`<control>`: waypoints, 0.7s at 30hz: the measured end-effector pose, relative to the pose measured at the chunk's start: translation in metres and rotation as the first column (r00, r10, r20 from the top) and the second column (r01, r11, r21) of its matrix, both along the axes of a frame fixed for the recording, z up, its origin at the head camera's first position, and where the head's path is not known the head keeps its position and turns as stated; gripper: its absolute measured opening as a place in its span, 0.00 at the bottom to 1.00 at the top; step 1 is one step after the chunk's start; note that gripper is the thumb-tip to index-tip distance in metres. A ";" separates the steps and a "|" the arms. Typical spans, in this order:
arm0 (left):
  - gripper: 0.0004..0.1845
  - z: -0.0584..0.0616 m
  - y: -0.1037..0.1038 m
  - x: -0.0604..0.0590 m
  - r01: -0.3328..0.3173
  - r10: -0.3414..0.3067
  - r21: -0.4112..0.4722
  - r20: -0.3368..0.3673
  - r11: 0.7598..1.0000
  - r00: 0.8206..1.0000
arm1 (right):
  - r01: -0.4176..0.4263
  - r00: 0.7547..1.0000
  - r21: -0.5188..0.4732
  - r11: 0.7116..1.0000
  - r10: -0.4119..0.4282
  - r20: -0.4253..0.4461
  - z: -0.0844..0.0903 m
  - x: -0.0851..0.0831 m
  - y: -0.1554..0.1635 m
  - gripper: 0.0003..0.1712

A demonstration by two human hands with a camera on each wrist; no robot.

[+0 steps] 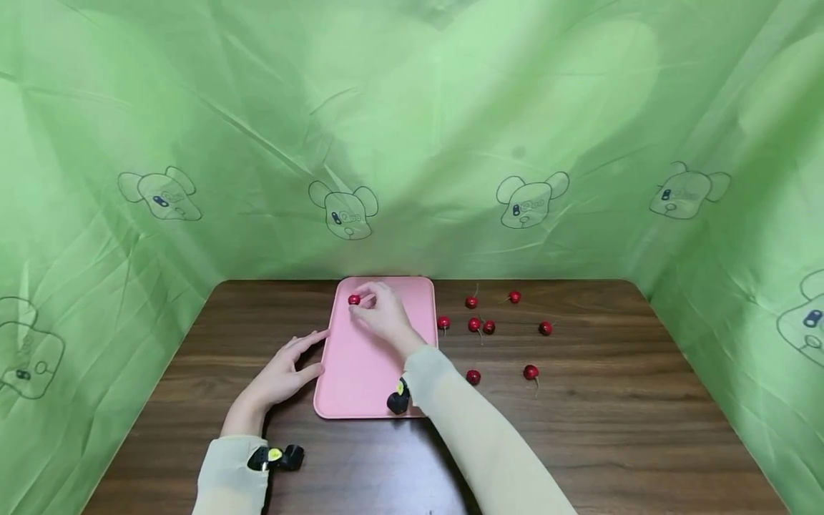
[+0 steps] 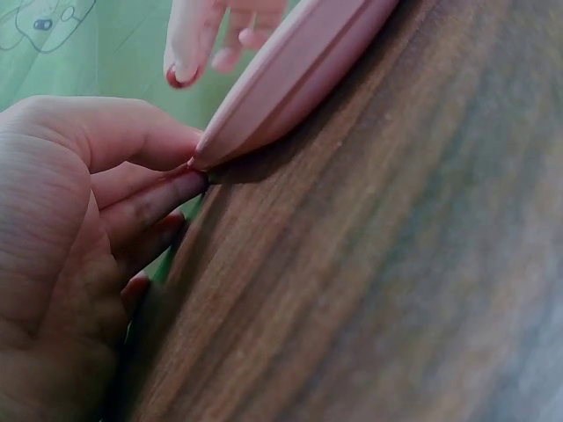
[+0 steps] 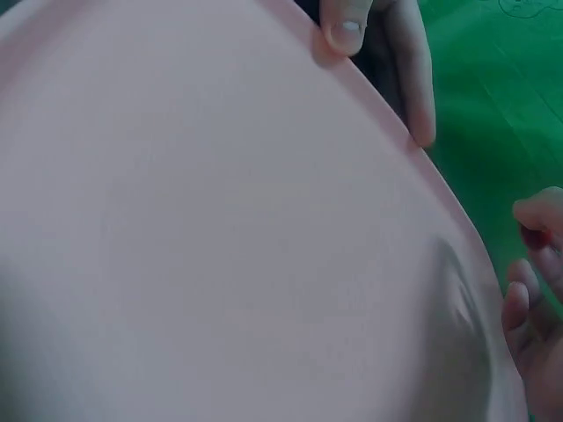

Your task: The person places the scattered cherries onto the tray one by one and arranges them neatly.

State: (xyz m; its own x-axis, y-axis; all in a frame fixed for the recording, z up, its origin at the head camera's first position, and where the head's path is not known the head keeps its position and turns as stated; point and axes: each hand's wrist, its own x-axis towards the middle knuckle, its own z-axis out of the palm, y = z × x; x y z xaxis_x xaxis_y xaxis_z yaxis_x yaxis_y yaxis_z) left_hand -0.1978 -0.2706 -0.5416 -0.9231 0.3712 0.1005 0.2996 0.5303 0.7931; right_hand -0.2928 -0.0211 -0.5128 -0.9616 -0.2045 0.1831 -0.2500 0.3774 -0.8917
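A dark wooden table (image 1: 618,429) carries a pink tray (image 1: 360,372) and scattered red cherries (image 1: 489,327) beside it.

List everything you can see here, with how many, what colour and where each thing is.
Round red cherry in the hand: 1, red, over the far left corner of the tray, pinched by the right hand.
Loose red cherries: 8, red, on the table to the right of the tray, some with thin stems.
Flat pink plastic tray: 1, pink, middle of the table.
Dark brown wooden table: 1, dark brown, under everything.
Green cloth backdrop with bear drawings: 1, green, behind and at both sides.
Wrist cameras: 2, black, one on each wrist.
Left hand: 1, touching the tray's left edge.
Right hand: 1, over the tray, cream sleeve.
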 end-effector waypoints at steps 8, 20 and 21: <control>0.33 -0.002 0.004 0.000 -0.004 0.004 0.003 -0.031 1.000 1.000 | -0.016 1.000 0.054 0.998 0.017 -0.013 -0.022 -0.003 -0.014 0.15; 0.34 -0.001 0.004 -0.002 -0.023 0.023 0.002 -0.020 1.000 1.000 | -0.009 0.997 0.200 0.980 0.024 -0.077 -0.025 0.001 -0.019 0.16; 0.34 -0.001 0.004 -0.002 -0.023 0.023 0.001 -0.020 1.000 1.000 | -0.006 0.996 0.208 0.978 0.024 -0.081 -0.025 0.001 -0.020 0.16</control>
State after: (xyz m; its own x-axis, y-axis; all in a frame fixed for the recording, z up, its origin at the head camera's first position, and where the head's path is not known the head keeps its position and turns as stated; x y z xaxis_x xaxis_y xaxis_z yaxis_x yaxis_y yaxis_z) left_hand -0.1997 -0.2666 -0.5424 -0.9291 0.3501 0.1193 0.3035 0.5369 0.7872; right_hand -0.2914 -0.0408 -0.5379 -0.9414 -0.2607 0.2141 -0.3268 0.5477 -0.7702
